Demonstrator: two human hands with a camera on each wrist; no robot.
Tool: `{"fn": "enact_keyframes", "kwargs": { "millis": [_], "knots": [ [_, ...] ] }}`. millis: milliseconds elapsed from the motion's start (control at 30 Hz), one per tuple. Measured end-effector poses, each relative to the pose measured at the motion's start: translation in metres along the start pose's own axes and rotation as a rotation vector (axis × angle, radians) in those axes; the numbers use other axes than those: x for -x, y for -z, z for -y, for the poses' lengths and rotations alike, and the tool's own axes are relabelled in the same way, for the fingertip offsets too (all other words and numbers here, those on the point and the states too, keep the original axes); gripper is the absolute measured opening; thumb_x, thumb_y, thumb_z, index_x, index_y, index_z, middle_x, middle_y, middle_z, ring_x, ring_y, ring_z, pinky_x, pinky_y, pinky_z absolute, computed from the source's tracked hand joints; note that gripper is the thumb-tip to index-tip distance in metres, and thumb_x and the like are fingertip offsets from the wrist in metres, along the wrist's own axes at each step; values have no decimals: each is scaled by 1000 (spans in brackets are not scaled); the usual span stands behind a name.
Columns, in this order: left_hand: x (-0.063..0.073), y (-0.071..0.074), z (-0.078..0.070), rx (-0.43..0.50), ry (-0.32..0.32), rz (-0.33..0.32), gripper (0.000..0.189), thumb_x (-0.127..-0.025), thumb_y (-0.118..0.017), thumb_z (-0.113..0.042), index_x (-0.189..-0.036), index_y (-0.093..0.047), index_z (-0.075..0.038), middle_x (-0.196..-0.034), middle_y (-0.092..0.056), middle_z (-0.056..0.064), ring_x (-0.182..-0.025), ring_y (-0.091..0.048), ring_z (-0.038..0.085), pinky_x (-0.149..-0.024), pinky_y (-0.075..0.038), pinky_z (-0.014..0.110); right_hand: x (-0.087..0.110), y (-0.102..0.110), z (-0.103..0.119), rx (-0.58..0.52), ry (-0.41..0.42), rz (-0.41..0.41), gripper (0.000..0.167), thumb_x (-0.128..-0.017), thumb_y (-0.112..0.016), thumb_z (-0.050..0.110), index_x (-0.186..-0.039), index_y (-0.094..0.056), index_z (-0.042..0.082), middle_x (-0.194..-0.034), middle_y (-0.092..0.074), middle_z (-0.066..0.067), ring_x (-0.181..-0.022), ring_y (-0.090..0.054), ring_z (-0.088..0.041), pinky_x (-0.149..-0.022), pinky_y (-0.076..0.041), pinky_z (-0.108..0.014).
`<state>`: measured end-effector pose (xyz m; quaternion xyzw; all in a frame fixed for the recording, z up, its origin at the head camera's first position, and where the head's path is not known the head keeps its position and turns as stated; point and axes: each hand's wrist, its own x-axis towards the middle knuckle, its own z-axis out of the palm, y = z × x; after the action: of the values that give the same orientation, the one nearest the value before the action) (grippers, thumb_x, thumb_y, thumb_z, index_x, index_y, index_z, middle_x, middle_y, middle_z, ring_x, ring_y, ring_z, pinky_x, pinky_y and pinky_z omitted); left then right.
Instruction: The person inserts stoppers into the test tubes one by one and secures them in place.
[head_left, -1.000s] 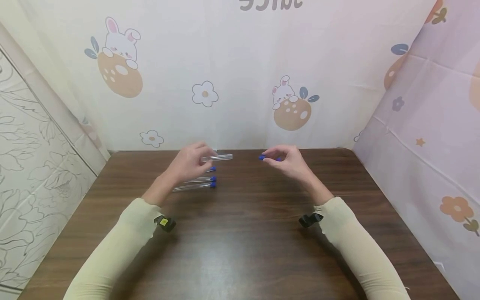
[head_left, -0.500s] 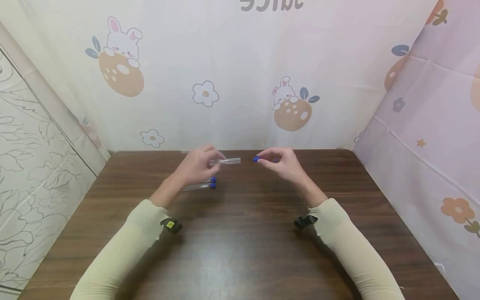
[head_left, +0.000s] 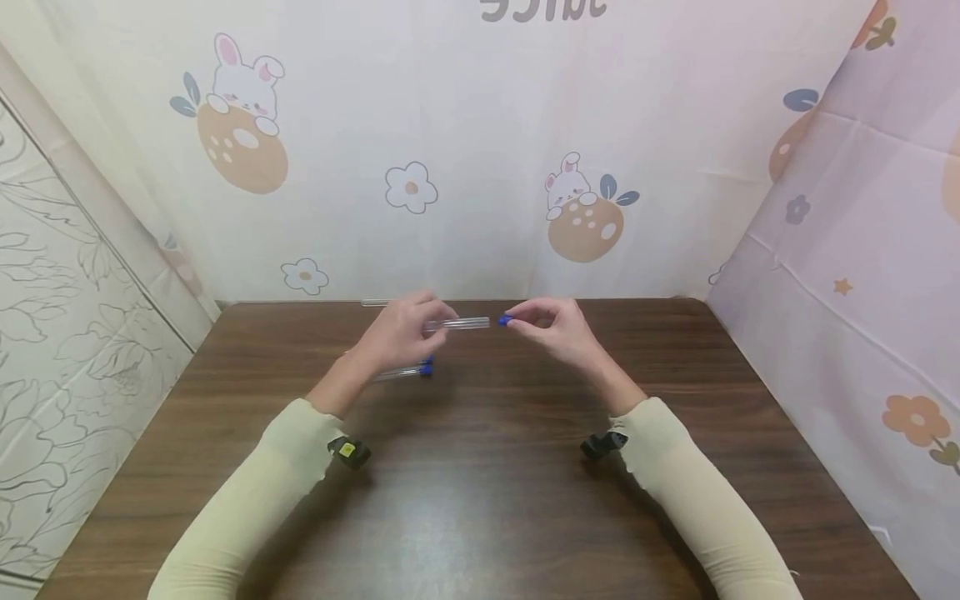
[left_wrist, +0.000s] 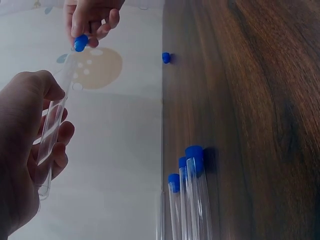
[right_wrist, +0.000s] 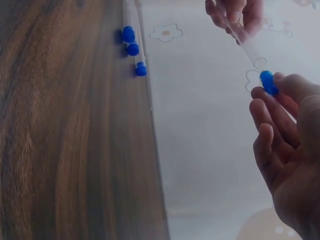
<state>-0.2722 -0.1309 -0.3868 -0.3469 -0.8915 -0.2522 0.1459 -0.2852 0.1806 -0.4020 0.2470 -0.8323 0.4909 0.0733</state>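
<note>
The clear tube (head_left: 468, 323) is hovering over the far part of the table (head_left: 465, 500), a narrow gap separating its open mouth from a blue cap (right_wrist: 268, 82). The tabletop is stretching nearer, between pale sleeves (head_left: 217, 517); a printed cloth (head_left: 480, 108) is rising behind the far edge. Three blue-capped tubes (left_wrist: 199, 195) are lying close together, and a loose cap (left_wrist: 166, 58) is resting near that edge. The tube is showing smooth, transparent walls and a rounded bottom; the table, dark streaked grain. The left hand (head_left: 401, 333) is gripping the tube, fingers curling; the right hand (head_left: 558, 329) is pinching the blue cap. Both forearms are angling inward.
</note>
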Motion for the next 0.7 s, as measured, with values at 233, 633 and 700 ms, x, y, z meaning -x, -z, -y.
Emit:
{"fn": "enact_keyframes", "kwargs": {
  "millis": [233,633,700],
  "knots": [
    [-3,-3,-4,9,8,13,21,-101,-75,-13,-121,-81,-8,-111,-75,8,-87,-70,22,-80,-64,36,-1,-7,3,-22,-21,14,20,-100,-86,14,-118,-86,4,-110,-86,-21,-83,-75,-24,-71,-60,-20],
    [-2,-3,-5,-4,2,2,21,-100,-74,-11,-119,-81,-8,-106,-74,7,-80,-67,21,-75,-60,33,3,-6,2,-39,-6,51,23,-102,-84,12,-124,-86,7,-117,-86,-17,-83,-72,-41,-67,-58,-22],
    [-1,-3,-5,-3,-1,-2,21,-100,-74,-11,-119,-81,-8,-106,-74,7,-80,-66,21,-75,-60,33,3,-5,2,-40,-3,54,24,-102,-84,11,-126,-85,7,-119,-86,-18,-85,-72,-45,-68,-58,-21]
  ]
}}
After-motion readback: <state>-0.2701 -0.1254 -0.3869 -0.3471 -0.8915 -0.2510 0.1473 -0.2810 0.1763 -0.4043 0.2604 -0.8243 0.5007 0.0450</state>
